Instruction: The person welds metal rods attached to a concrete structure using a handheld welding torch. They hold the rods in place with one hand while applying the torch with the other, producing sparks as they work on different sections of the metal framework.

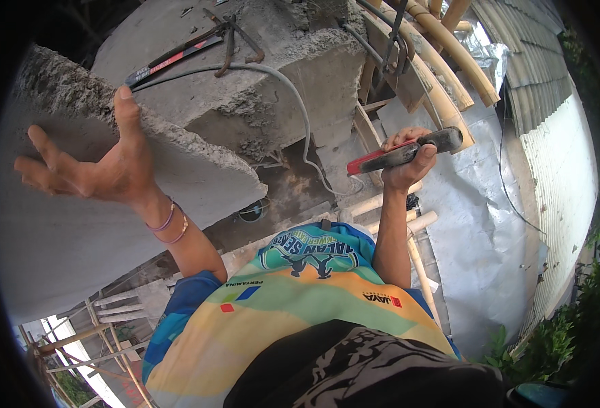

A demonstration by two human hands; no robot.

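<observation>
My left hand [96,163] is spread wide with nothing in it, a beaded bracelet [171,221] on its wrist. It is in front of the rough broken edge of a concrete wall [198,160]; I cannot tell whether it touches. On the right, my right hand [409,166] is wrapped round a red-and-black hand tool [405,151]. The tool has a rounded dark end pointing right; its exact kind is unclear. Beyond my left hand, a long flat black-and-red tool [177,60] rests on a concrete block [300,75], beside bent rusty metal rods [235,44].
A grey cable [300,102] runs over the block and hangs down its near side. Bamboo poles [443,61] stand at the upper right, next to shiny metal sheeting [463,224] and a corrugated roof [531,75]. Bamboo scaffolding [103,340] shows below at the left.
</observation>
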